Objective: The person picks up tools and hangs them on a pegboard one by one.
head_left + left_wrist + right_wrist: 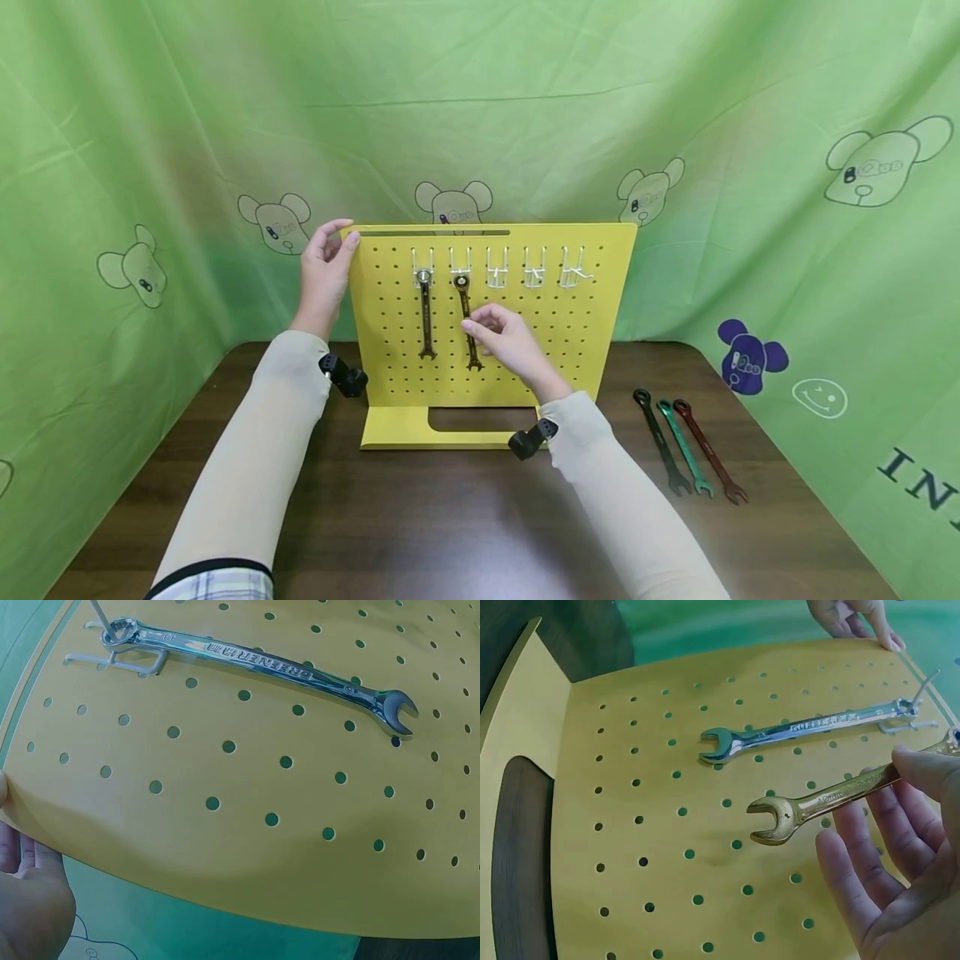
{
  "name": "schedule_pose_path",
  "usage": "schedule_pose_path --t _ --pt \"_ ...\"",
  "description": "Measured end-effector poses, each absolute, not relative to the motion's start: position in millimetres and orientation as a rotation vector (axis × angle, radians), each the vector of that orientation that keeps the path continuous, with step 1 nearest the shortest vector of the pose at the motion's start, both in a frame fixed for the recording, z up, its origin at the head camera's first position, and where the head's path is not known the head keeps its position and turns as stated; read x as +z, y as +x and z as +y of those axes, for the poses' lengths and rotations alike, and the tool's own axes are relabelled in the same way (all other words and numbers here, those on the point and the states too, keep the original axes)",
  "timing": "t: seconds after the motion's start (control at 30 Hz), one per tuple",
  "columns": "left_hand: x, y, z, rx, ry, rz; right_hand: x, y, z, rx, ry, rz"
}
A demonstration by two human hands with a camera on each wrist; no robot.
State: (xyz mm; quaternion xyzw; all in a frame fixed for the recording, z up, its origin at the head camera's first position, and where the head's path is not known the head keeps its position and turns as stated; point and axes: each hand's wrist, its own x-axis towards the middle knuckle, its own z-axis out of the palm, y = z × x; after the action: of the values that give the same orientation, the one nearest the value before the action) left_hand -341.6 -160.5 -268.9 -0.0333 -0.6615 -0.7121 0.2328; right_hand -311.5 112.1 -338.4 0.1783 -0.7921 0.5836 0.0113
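Observation:
My left hand (324, 275) grips the upper left corner of a yellow pegboard (397, 387), thumb in front and fingers behind. Between thumb and fingers my right hand (513, 343) pinches the shaft of a gold combination wrench (832, 801). The wrench's ring end is at the second white hook, and its open jaw points down along the board. To its left, a silver combination wrench (247, 656) hangs by its ring from the first hook. In the right wrist view the gold wrench's upper part is partly covered by my thumb.
Three more white hooks (497, 277) continue along the board's top to the right. On the brown table (420, 517), at the right, lie a black wrench (660, 442), a green wrench (684, 448) and a red wrench (708, 450). A green printed cloth (480, 100) surrounds the table.

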Motion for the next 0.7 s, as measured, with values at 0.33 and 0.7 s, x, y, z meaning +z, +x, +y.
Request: schedule_pose_path --t 0.33,0.7 --pt "-269.5 -340.4 -159.8 -1.965 -0.099 -1.801 -340.2 -311.1 108.6 1.856 0.532 -2.447" --pt "-267.8 -340.1 -159.1 -1.948 -0.081 -1.835 -343.8 -310.6 113.4 1.956 0.563 -2.397"
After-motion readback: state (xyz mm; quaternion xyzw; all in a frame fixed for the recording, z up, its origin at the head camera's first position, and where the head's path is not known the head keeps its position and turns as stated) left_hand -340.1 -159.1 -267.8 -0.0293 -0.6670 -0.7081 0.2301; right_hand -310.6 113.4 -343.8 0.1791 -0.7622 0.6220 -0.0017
